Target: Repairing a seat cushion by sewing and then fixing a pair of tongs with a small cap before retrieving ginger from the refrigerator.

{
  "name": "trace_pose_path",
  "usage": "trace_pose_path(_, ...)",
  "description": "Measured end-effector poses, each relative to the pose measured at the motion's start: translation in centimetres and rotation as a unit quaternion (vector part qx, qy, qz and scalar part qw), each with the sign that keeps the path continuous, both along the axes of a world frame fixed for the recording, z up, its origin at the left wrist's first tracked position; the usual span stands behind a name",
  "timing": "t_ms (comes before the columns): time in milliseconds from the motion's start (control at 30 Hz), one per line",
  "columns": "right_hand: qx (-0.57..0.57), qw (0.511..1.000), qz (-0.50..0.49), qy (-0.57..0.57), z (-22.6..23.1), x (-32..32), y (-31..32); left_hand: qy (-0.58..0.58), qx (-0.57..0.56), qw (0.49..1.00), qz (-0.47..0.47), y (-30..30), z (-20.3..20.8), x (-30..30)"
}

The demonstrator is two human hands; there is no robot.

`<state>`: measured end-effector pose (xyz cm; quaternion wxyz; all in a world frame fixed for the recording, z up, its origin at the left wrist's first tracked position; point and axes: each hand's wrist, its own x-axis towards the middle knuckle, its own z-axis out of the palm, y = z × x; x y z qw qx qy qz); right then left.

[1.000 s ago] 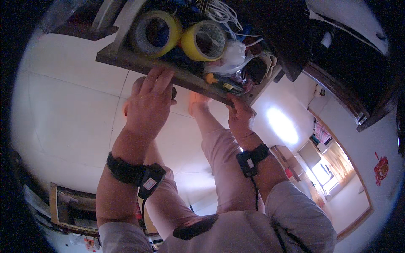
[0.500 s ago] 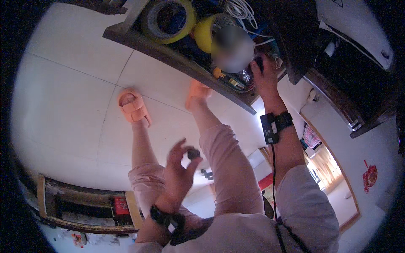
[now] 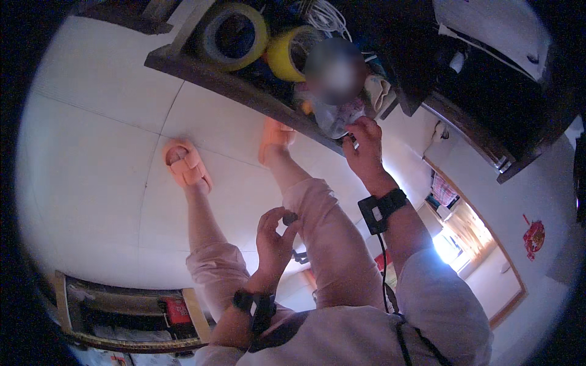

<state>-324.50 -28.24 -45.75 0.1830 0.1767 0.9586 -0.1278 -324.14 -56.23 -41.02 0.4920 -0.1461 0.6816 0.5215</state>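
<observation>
From my station I see pale tiled floor (image 3: 91,158) filling most of the left side. Above it stands the pulled-out dark drawer (image 3: 223,90), its near edge slanting down from the left corner toward the right one. A wooden-framed unit (image 3: 131,345) lies at the lower left.

My right hand (image 3: 366,152) is at the right end of the drawer's near edge. Its fingers are drawn narrow, the tips against a clear plastic bag (image 3: 336,121); I can't tell whether they grip the bag or the small pale-and-dark bit by the thumb. My left hand (image 3: 274,244) is over the lap, well apart from the drawer, with thumb and forefinger curled around a small dark object (image 3: 290,218).

Two orange slippers (image 3: 186,166) are on the wearer's feet beyond the knees. Inside the drawer, two yellow tape rolls (image 3: 281,58) sit side by side toward the left corner, and a bundle of white cable (image 3: 326,17) lies past them. The bag is near the right corner, beside a cream folded piece (image 3: 379,91). A blurred patch hides what lies between rolls and bag. Smallest is an orange bit (image 3: 306,107), just inside the near edge.
</observation>
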Motion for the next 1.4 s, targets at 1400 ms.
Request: trace_pose_path(1400, -0.13, 0.972, -0.191, 0.047, -4.7, -23.0, -0.8, -0.081, 0.033, 0.988, 0.13, 0.2, 0.2, -1.9)
